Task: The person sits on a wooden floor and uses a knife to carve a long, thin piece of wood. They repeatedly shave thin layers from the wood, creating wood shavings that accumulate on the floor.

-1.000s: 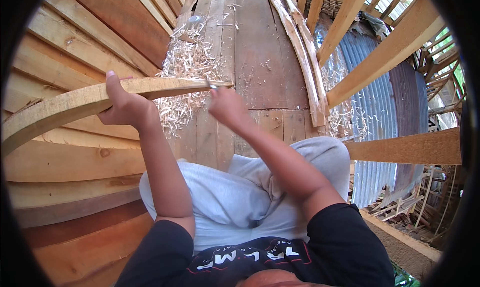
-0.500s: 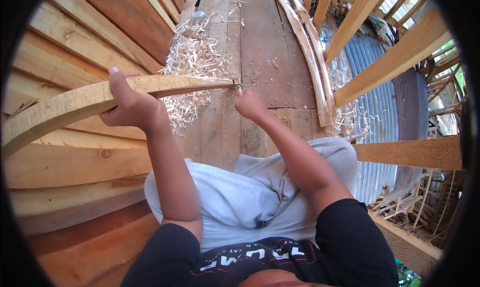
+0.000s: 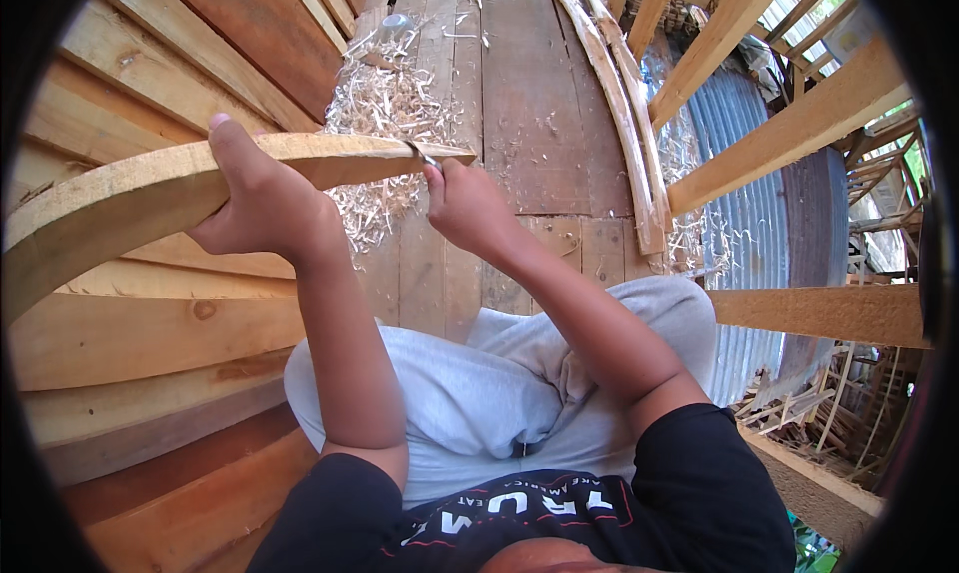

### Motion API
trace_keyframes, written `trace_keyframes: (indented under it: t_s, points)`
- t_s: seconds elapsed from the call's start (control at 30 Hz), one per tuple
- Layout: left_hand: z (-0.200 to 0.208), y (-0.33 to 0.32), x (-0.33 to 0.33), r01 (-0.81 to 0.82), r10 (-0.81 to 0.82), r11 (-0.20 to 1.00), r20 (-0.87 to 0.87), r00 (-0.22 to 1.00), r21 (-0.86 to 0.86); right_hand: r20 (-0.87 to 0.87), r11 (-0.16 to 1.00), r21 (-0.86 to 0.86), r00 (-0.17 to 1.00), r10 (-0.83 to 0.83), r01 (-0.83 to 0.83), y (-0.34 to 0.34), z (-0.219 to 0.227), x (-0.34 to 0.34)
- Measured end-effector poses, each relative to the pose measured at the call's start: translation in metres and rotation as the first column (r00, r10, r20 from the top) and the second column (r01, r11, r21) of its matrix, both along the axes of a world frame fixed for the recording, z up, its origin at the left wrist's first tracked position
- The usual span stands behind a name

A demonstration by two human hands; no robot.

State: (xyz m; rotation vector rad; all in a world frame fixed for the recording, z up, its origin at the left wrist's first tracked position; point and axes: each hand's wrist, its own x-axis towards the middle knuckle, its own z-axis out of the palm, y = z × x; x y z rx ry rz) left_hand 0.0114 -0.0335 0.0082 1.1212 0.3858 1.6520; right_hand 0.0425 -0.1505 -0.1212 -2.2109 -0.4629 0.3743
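Note:
A long curved piece of wood (image 3: pixel 130 186) reaches in from the left and tapers to a point near the middle of the view. My left hand (image 3: pixel 262 198) is wrapped round it, thumb on the near face, fingers mostly hidden behind. My right hand (image 3: pixel 470 205) is closed on a small knife (image 3: pixel 422 155), whose dark blade lies across the upper edge of the wood a little short of its tip. The knife's handle is hidden in my fist.
Pale wood shavings (image 3: pixel 385 98) are heaped on the plank floor (image 3: pixel 529 93) ahead. Stacked boards (image 3: pixel 150 338) line the left side. Two peeled poles (image 3: pixel 624 103) lie along the right, beside slanted beams (image 3: pixel 779 133) and corrugated metal sheeting (image 3: pixel 744 223). A clear cup-like object (image 3: pixel 397 23) stands beyond the shavings.
My right hand has moved left from the tip of the wood, bringing the blade back along its edge. The wood has shifted slightly in my left hand, which keeps its hold.

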Motion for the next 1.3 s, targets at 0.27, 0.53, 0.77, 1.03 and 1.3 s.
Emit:
trace_keyframes:
  t_s: [0.27, 0.53, 0.77, 1.03, 1.3]
  points:
    - [-0.007, 0.004, -0.001, 0.051, -0.050, 0.999, 0.079, 0.996, -0.018, -0.120, 0.994, -0.079, 0.989, -0.084, 0.075, -0.017, -0.057, 0.025]
    - [-0.011, 0.008, -0.003, 0.139, -0.140, 0.990, 0.101, 0.985, 0.011, -0.039, 0.998, 0.055, 0.999, 0.010, -0.008, -0.021, 0.008, 0.008]
    - [-0.016, 0.018, -0.017, 0.333, -0.341, 0.937, 0.068, 0.938, 0.100, 0.020, 1.000, 0.000, 1.000, 0.018, -0.018, -0.023, 0.026, 0.002]
    - [-0.020, 0.028, -0.013, 0.546, -0.576, 0.792, 0.035, 0.817, 0.274, -0.086, 0.988, -0.135, 0.993, -0.085, 0.073, -0.045, -0.075, 0.018]
    - [-0.018, 0.023, -0.012, 0.589, -0.608, 0.791, 0.101, 0.787, 0.166, -0.143, 0.994, -0.051, 0.984, -0.107, 0.101, -0.039, -0.058, 0.025]
